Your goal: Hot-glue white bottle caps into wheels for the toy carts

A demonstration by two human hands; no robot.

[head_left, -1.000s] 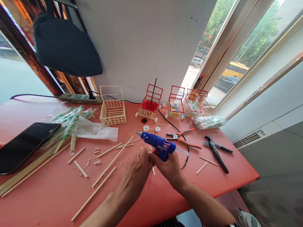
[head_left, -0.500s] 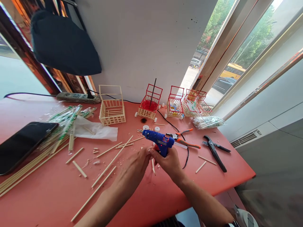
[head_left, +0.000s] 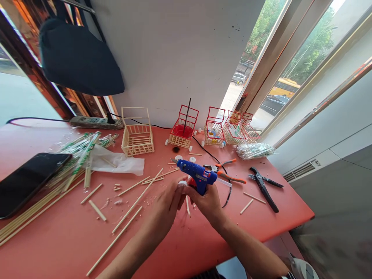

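A blue hot glue gun point(head_left: 195, 173) is in my right hand point(head_left: 210, 201), its nozzle pointing left and away from me. My left hand point(head_left: 170, 199) has its fingers closed around a small white round cap point(head_left: 182, 183) just below the gun. My right thumb reaches across to the cap, and the two hands meet there. Something red shows between the hands, but its shape is mostly hidden. Two similar white discs lie on the table past the nozzle, one of them a flat wheel point(head_left: 192, 159). Wooden sticks point(head_left: 128, 219) lie left of my hands.
Along the wall stand a plain stick cart point(head_left: 137, 140), a red-topped cart point(head_left: 183, 131) and more carts. Orange-handled pliers point(head_left: 232, 177) and black cutters point(head_left: 264, 190) lie right on the red table point(head_left: 162, 252). At left are a phone point(head_left: 31, 178), wrapped sticks point(head_left: 83, 155) and a power strip point(head_left: 95, 122).
The white cap now shows more plainly between my hands. The glue gun has shifted slightly right, still in my right hand.
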